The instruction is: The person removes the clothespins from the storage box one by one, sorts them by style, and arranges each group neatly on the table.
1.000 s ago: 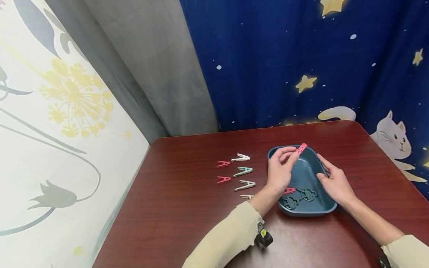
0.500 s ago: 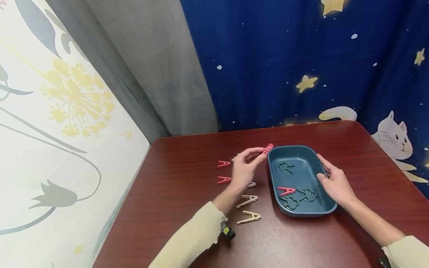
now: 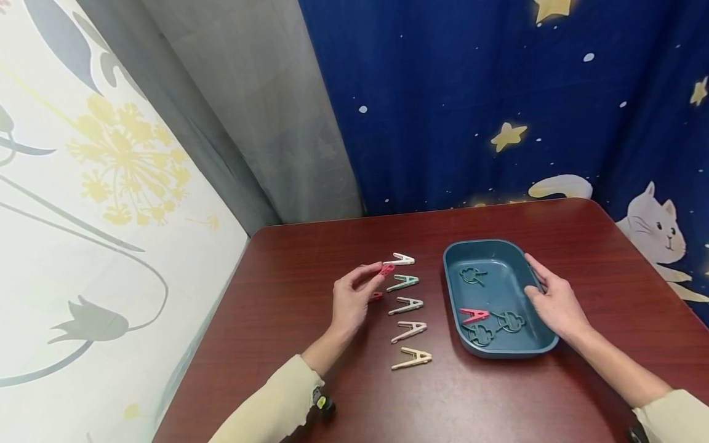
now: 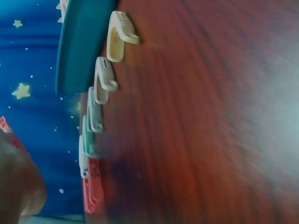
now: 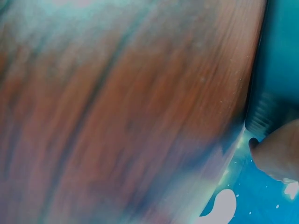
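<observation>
My left hand point(image 3: 351, 301) pinches a red clothespin point(image 3: 388, 269) between thumb and fingertips, above the left group of clothespins. Under that hand a red clothespin point(image 3: 375, 296) on the table is partly covered. To its right runs a column of clothespins: white point(image 3: 402, 259), mint green point(image 3: 404, 282), grey point(image 3: 407, 305), beige point(image 3: 410, 330) and pale yellow point(image 3: 412, 358). My right hand point(image 3: 558, 306) grips the right rim of a blue plastic basin point(image 3: 501, 245), thumb over the inner side. Inside the basin lie a red clothespin point(image 3: 474, 315) and dark green cloud-shaped clips point(image 3: 509, 321).
Another dark green clip point(image 3: 472, 275) lies near the basin's far left corner. The brown wooden table point(image 3: 310, 264) ends at the back against a grey curtain point(image 3: 266, 123) and a blue star-patterned curtain point(image 3: 443, 111). A patterned white wall point(image 3: 83, 277) stands to the left.
My left hand has carried the red clothespin leftward out of the basin, over the rim and across to the table's clothespins. My right hand stays on the basin's rim.
</observation>
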`<state>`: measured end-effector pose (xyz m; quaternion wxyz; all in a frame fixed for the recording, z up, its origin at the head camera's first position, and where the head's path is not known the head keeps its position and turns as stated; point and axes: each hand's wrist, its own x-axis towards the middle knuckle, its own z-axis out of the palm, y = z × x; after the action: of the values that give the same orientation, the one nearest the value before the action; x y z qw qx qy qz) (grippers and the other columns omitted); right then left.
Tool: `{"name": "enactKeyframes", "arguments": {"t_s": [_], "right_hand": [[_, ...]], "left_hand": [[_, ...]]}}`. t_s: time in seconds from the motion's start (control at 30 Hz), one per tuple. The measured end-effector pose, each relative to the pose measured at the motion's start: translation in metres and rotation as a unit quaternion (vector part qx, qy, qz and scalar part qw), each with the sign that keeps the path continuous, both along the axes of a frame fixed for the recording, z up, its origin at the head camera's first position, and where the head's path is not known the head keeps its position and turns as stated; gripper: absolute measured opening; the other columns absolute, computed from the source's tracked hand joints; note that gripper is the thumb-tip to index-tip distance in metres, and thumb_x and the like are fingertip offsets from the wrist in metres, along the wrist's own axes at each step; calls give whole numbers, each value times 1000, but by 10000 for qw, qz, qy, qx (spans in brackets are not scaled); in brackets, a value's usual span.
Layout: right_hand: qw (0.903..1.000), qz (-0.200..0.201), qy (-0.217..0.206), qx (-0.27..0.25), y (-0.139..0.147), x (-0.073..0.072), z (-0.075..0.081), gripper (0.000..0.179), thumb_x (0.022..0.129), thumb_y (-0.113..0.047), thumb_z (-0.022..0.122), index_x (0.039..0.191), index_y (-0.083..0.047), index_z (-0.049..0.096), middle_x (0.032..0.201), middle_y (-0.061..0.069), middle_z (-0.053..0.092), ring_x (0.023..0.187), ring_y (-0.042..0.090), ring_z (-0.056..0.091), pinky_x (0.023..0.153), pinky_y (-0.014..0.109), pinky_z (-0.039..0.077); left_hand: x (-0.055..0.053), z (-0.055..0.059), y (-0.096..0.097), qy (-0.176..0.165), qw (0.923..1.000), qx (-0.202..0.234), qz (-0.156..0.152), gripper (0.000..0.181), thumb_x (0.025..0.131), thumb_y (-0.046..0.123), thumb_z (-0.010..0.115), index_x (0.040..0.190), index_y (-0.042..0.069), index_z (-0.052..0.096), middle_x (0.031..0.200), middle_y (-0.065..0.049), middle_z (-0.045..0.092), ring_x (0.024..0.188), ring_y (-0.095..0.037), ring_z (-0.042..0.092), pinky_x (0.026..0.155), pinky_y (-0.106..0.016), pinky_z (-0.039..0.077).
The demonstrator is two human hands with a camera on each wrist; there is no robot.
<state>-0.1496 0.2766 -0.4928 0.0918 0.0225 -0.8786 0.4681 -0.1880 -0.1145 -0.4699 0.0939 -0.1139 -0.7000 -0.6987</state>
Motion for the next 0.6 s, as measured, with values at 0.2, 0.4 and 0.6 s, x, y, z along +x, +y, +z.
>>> {"name": "enactKeyframes", "arguments": {"t_s": [0.2,0.4,0.6], "right_hand": [[10000,-2,0,-44,0,0,-1,67,105,0,53,167,-7,29,154,35,46,133,53,53,80,-1,35],[10000,4,13,-70,1,-1,-1,67,104,1,53,167,-6,30,153,34,46,132,52,53,80,-1,36],[10000,7,46,-52,1,-1,-1,68,103,1,53,167,-7,30,153,33,47,132,51,53,80,-1,35]], "left_hand": [[7,-7,-17,-125,9995,-274,120,30,95,-8,74,124,-3,75,120,-18,76,110,-51,71,87,-53,59],[17,-10,-30,-230,9914,-1253,303,34,97,-5,72,131,1,73,124,-14,76,113,-33,73,87,-26,59],[25,-20,-41,-308,9857,-1637,239,33,98,-6,71,129,4,74,123,-14,76,116,-29,72,92,-26,58]]}}
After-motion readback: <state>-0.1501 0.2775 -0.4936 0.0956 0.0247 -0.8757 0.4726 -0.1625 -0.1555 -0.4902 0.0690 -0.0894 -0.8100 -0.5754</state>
